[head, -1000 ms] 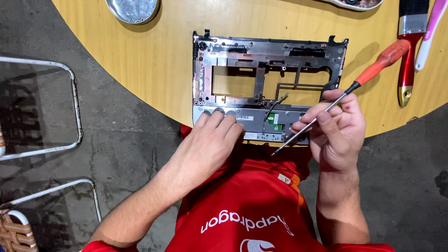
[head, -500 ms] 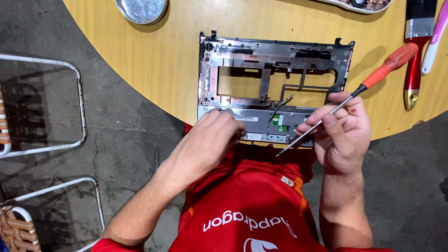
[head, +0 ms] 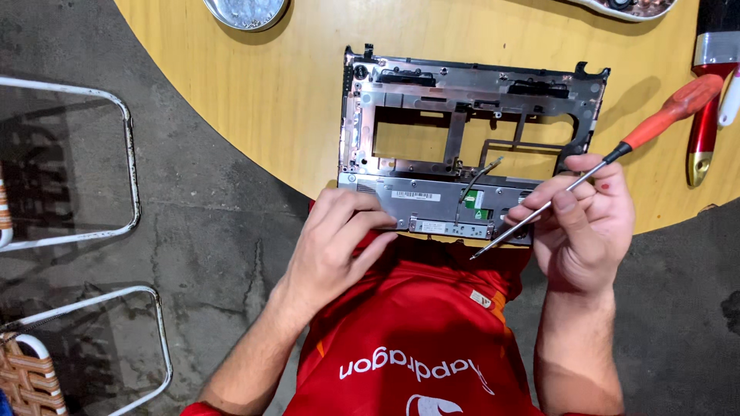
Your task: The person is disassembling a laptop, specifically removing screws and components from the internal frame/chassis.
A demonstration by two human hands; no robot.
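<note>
A flat grey metal and plastic laptop frame (head: pixel 462 127) with big square holes in it lies on the round yellow wooden table (head: pixel 262 100). Its near edge sits right at the table's rim, close to the person's red shirt (head: pixel 416 339). You can see the smooth wood through the holes.

The left hand (head: pixel 335 243) rests on the near left corner of the frame. Its fingers are bent and press down on the shiny silver strip there. It holds nothing else.

The right hand (head: pixel 582 223) is curled tight around a long thin screwdriver with an orange handle and a silver metal rod (head: pixel 586 181). The fingers pinch the rod part. The pointy tip hangs just past the near edge of the frame, over the shirt. The fat orange handle sticks up and away, over the table.

A small green chip (head: pixel 474 202) sits in the near strip of the frame, between the two hands.

A round shiny metal dish (head: pixel 245 11) sits at the far edge of the table. A red and silver tool (head: pixel 705 115) lies on the right side. White metal chair frames (head: pixel 92 177) stand on the rough grey concrete floor (head: pixel 208 223).
</note>
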